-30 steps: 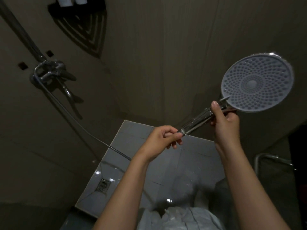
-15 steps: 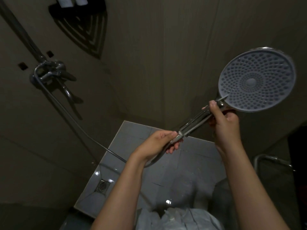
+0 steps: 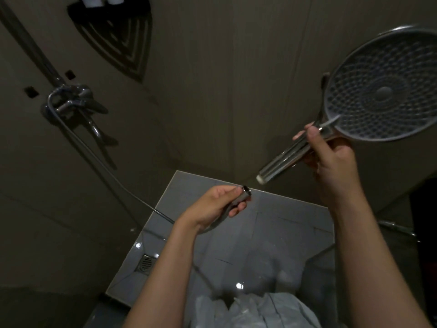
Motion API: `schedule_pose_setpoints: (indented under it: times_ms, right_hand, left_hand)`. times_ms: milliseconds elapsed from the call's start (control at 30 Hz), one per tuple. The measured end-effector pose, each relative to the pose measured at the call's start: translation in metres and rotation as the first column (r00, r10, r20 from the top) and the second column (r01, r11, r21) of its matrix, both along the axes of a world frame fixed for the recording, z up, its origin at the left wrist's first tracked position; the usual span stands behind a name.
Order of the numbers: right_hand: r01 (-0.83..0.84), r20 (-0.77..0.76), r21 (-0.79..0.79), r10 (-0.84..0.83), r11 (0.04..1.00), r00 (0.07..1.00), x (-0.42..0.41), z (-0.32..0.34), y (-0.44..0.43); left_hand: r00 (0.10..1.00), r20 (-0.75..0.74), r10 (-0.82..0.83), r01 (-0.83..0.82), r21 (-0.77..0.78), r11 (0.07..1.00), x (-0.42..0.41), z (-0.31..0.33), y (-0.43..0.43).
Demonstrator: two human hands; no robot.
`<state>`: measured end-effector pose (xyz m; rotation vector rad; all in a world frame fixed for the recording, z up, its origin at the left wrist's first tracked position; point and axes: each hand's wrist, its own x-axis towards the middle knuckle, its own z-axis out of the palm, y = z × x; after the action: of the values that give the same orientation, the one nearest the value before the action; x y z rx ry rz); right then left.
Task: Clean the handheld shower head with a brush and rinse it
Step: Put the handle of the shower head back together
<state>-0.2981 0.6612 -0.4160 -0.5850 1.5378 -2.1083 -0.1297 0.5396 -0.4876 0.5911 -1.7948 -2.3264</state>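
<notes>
The handheld shower head (image 3: 380, 91) is a wide round grey disc covered in nozzles, on a chrome handle (image 3: 286, 159). My right hand (image 3: 331, 159) grips that handle just under the disc and holds it up at the right, face toward me. The handle's lower end hangs free, apart from the hose. My left hand (image 3: 212, 207) grips the chrome hose nut (image 3: 243, 195) at the end of the shower hose (image 3: 111, 174), lower and to the left of the handle. No brush is in view.
The hose runs up left to the chrome mixer tap (image 3: 71, 102) on the wall. A dark corner shelf (image 3: 113, 17) hangs above it. The tiled floor (image 3: 272, 233) has a drain (image 3: 146, 262) at the left. A metal rail (image 3: 397, 229) sits low right.
The hose nut has come off the handle. My right hand lifted the shower head up and right, while my left hand keeps the loose hose end lower down.
</notes>
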Motion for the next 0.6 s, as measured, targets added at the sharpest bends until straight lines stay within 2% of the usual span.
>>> schedule_pose_setpoints:
  times_ms: [67, 200, 600]
  right_hand:
    - [-0.01, -0.006, 0.045, 0.01, 0.999, 1.0, 0.007, -0.008, -0.005]
    - [-0.009, 0.025, 0.034, 0.008, 0.999, 1.0, 0.014, -0.01, -0.01]
    - [0.033, -0.015, 0.069, -0.032, 0.997, 0.999, 0.013, -0.014, -0.011]
  left_hand:
    - [1.0, -0.031, -0.001, 0.0, -0.023, 1.0, -0.004, 0.003, 0.0]
    - [0.998, -0.055, 0.005, -0.007, -0.034, 0.999, -0.007, 0.003, 0.0]
    - [0.995, -0.069, 0.076, -0.082, -0.095, 0.992, -0.009, 0.003, 0.001]
